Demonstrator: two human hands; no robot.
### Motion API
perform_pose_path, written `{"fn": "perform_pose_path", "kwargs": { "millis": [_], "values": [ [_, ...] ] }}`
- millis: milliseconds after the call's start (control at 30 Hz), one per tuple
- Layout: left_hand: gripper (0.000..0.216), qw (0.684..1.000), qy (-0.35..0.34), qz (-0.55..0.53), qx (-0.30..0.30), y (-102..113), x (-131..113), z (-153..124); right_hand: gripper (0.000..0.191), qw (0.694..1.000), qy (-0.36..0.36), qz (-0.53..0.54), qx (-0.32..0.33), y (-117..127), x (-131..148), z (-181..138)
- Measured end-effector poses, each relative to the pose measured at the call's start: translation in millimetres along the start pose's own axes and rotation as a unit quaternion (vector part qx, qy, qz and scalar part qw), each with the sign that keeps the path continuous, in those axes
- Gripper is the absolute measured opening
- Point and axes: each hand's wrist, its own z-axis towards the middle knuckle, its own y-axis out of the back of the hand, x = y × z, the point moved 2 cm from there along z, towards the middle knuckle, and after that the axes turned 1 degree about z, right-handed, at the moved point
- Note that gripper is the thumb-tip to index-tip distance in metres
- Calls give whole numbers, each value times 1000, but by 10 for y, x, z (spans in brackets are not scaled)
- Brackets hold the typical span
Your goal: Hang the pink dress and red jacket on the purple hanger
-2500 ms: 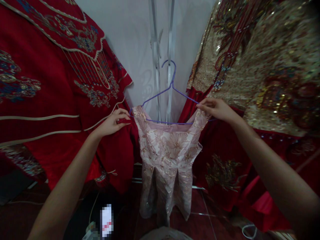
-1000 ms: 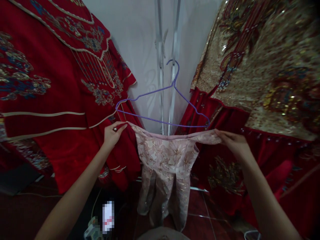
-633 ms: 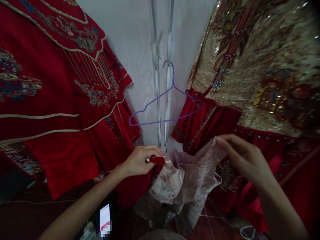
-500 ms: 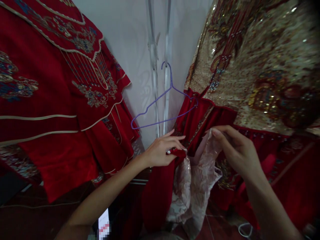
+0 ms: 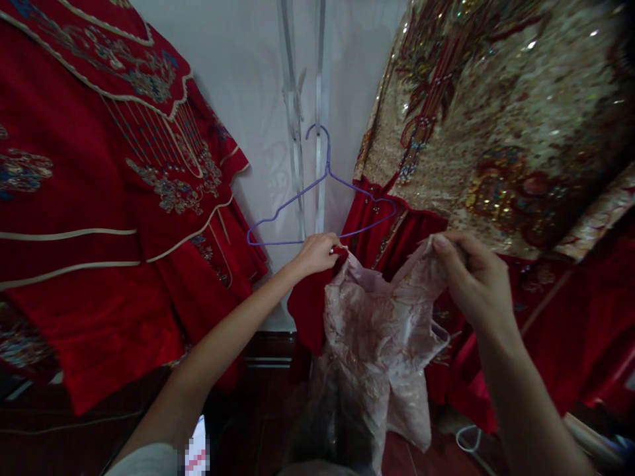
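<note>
A small pale pink brocade dress hangs between my hands, off its hanger. My left hand is closed on the dress's left shoulder together with a bit of red cloth. My right hand is closed on the right shoulder, pinching it up. Just above them an empty purple wire hanger hangs tilted from a metal rail on the white wall.
A large red embroidered garment hangs at the left. A gold sequinned and red garment hangs at the right. Below is dark red floor with a white cable and a phone-like object.
The dress has come off the purple hanger. My hands lowered it, bunched it, then drew its shoulders close together just under the hanger, which now hangs bare.
</note>
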Motion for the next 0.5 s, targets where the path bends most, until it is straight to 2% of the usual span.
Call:
{"fn": "perform_pose_path", "kwargs": {
  "millis": [233, 367, 500],
  "values": [
    [18, 991, -101, -90, -2, 356, 34, -488, 21, 993, -31, -75, -85, 156, -511, 206],
    [18, 982, -126, -144, 8, 561, -27, -582, 22, 991, -20, -94, -92, 107, -730, 399],
    [17, 976, -127, -175, 17, 654, -100, -596, 21, 988, 0, -110, -106, 27, -765, 497]
  ]
}}
